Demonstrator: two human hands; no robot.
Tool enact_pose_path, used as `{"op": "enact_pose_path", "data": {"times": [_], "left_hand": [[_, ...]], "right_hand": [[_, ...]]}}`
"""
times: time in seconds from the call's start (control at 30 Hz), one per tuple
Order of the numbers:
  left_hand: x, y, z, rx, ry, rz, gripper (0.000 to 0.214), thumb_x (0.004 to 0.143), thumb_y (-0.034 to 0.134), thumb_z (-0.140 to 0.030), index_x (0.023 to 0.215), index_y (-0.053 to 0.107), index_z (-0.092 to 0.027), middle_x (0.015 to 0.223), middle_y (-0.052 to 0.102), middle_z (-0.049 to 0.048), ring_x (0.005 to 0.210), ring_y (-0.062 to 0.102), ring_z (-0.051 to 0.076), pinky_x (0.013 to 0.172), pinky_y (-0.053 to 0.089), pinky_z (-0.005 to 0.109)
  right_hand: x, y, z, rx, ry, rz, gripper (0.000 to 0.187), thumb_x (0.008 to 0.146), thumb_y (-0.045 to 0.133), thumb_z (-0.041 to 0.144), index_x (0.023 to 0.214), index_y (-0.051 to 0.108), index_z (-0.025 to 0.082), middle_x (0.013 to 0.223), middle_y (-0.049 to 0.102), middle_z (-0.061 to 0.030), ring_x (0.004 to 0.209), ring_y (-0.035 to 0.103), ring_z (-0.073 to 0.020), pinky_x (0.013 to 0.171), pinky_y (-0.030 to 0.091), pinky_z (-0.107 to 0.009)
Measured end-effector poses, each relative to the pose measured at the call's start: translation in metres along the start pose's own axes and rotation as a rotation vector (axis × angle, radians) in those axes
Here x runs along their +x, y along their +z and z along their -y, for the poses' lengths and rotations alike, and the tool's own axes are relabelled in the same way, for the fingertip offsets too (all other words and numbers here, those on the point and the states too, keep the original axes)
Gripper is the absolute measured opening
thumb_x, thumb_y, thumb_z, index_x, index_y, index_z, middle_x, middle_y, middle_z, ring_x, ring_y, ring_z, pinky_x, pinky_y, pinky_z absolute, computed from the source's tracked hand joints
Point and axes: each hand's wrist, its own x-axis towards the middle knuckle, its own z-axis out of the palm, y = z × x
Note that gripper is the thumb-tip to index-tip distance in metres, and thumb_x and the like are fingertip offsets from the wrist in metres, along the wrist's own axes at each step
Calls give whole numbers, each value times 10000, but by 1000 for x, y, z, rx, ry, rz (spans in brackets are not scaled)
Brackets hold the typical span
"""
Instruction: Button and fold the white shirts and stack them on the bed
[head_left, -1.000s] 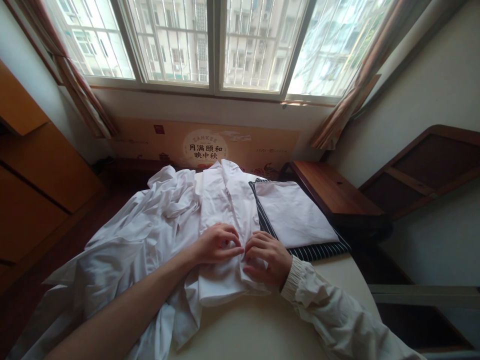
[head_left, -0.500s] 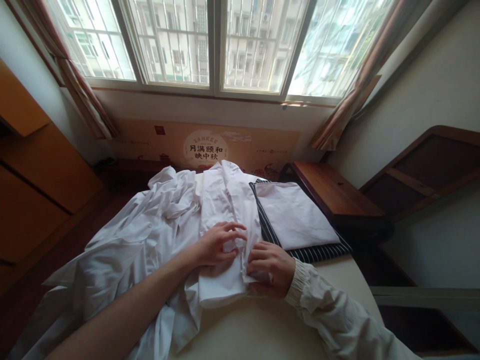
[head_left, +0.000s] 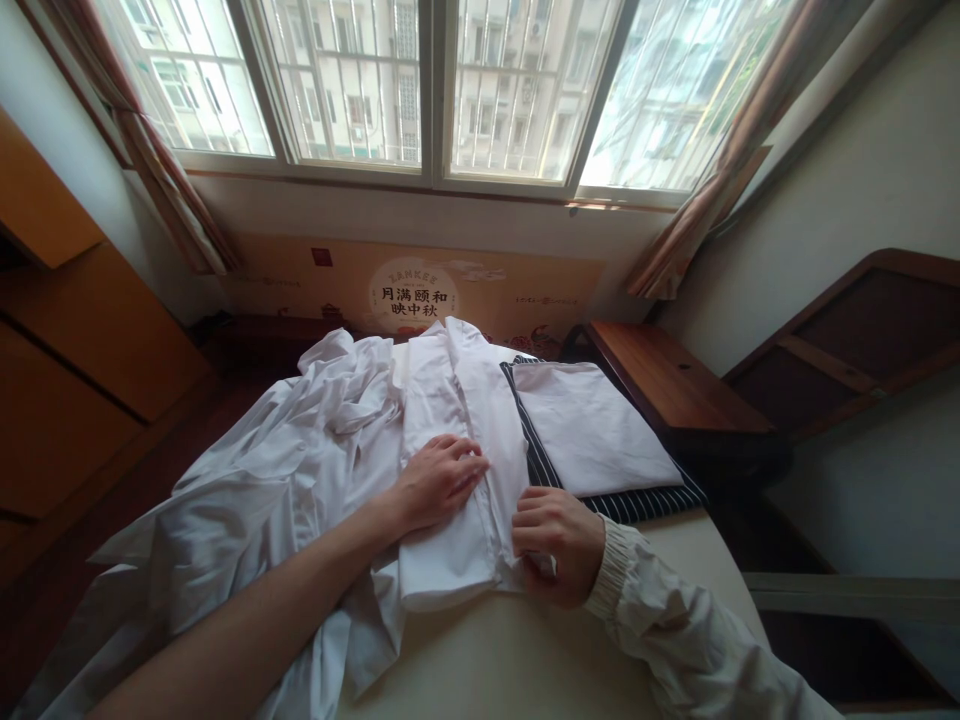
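A white buttoned garment (head_left: 427,560) lies in front of me, folded into a long strip on its right side. My left hand (head_left: 442,485) rests palm down on that strip, fingers stretched over the cloth near a lengthwise crease. To its right, my right hand (head_left: 559,545) is closed, with thumb and fingers pinching the garment's right edge near the front corner. The garment's loose part (head_left: 247,510) spreads in wrinkles to the left, under my left forearm. Just beyond my right hand is a flat folded white cloth (head_left: 592,430) on a black striped cloth (head_left: 637,508).
All the cloth is on a cream-coloured rounded surface (head_left: 517,660). A wooden table (head_left: 675,375) stands at the back right, and orange-brown cabinets (head_left: 82,340) are on the left. A printed panel (head_left: 300,275) runs below the barred window (head_left: 345,90).
My right hand has moved a little to the right, drawing the garment's edge outward and flatter. My left hand has flattened, its raised fingers now down on the cloth.
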Motion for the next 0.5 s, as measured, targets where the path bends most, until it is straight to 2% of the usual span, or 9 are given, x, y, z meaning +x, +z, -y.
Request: {"op": "enact_pose_path", "data": {"times": [0.13, 0.2, 0.27, 0.37, 0.5], "left_hand": [[2, 3, -2, 14, -34, -16, 253, 1103, 534, -316, 1192, 767, -274, 1257, 719, 82, 1135, 655, 257, 1050, 503, 431], [2, 4, -2, 22, -33, -17, 258, 1112, 517, -319, 1156, 765, -262, 1255, 720, 83, 1130, 655, 257, 1039, 505, 427], [2, 5, -2, 13, -4, -8, 259, 1114, 514, -305, 1171, 763, -263, 1301, 718, 80, 1150, 652, 257, 1050, 499, 426], [2, 6, 1, -48, 61, 33, 264, 1102, 541, -267, 1246, 760, -296, 1367, 717, 64, 1181, 658, 244, 1082, 486, 412], [2, 2, 4, -116, 73, 52, 230, 1084, 605, -338, 1233, 778, -307, 1326, 743, 58, 1168, 679, 237, 1093, 476, 397]], "right_hand": [[-1, -1, -3, 128, 27, -7, 148, 851, 599, 300, 721, 534, 270, 642, 588, 13, 607, 502, -183, 684, 430, -374], [-2, -1, -7, 111, 85, -100, 197, 941, 556, 292, 746, 561, 263, 679, 608, -7, 652, 528, -196, 697, 431, -376], [-3, 0, -15, 4, 216, -255, 218, 988, 521, 229, 780, 582, 252, 726, 626, -25, 706, 553, -210, 726, 438, -380], [-6, 3, -27, -188, 442, -424, 161, 961, 539, 124, 886, 628, 235, 829, 677, -47, 819, 604, -238, 808, 456, -398], [-10, 8, -35, -340, 617, -392, 113, 903, 650, 131, 950, 686, 228, 974, 712, -71, 965, 624, -288, 897, 457, -441]]}}
